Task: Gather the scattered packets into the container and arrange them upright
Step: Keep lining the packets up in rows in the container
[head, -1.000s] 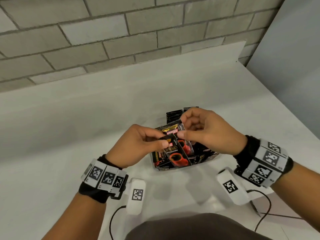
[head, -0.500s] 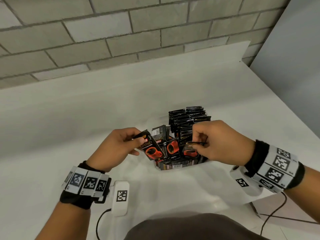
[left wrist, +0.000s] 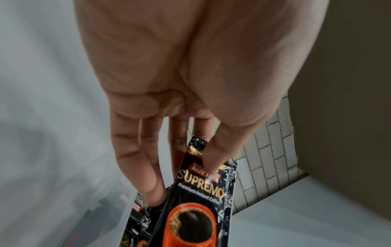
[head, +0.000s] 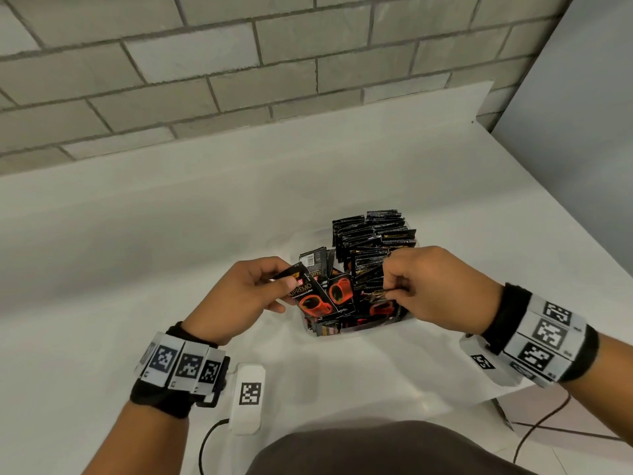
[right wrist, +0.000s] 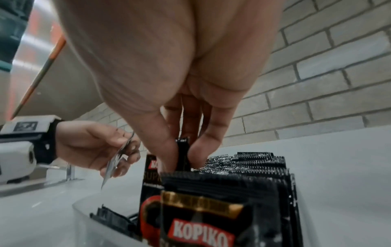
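A clear plastic container (head: 402, 317) (right wrist: 88, 215) on the white table holds several black coffee packets. A row of packets (head: 373, 234) (right wrist: 249, 165) stands upright at its far right side; others (head: 342, 293) lean loosely at the near left. My left hand (head: 270, 286) (left wrist: 186, 168) pinches one packet (head: 310, 298) (left wrist: 198, 208) by its top, tilted over the container's left edge. My right hand (head: 390, 289) (right wrist: 182, 153) pinches the top edge of another packet (right wrist: 183, 155) between thumb and fingers, upright among the row's near end.
The white table (head: 171, 269) runs back to a grey brick wall (head: 239, 63). A grey panel (head: 582, 132) stands at the right past the table's edge. Cables (head: 541, 430) hang near the front right corner.
Both hands held packets together above the container a second ago. They have drawn apart: the left carries one packet to the left, the right has lowered its packet into the row.
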Demonstrator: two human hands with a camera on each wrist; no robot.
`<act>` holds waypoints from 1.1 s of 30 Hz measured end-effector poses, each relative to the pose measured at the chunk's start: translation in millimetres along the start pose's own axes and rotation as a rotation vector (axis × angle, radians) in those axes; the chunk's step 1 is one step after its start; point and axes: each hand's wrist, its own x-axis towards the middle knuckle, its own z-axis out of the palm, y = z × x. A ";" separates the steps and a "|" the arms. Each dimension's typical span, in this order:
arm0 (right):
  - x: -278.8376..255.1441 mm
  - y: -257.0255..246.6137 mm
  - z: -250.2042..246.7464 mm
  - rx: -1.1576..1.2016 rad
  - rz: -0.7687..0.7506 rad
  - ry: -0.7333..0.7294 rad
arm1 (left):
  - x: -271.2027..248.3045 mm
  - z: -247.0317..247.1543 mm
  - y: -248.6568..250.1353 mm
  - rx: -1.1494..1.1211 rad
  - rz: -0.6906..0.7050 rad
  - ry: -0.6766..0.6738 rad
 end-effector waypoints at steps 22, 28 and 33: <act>3.5 -28.5 -36.1 0.356 0.068 0.006 | 9.4 48.0 45.1 -0.024 0.059 -0.110; -1.9 -14.4 -35.5 0.181 0.126 -0.005 | 10.4 51.6 35.3 0.175 0.148 -0.130; -13.6 -10.2 -24.7 0.109 0.140 -0.024 | -1.6 56.1 8.6 0.692 0.101 -0.320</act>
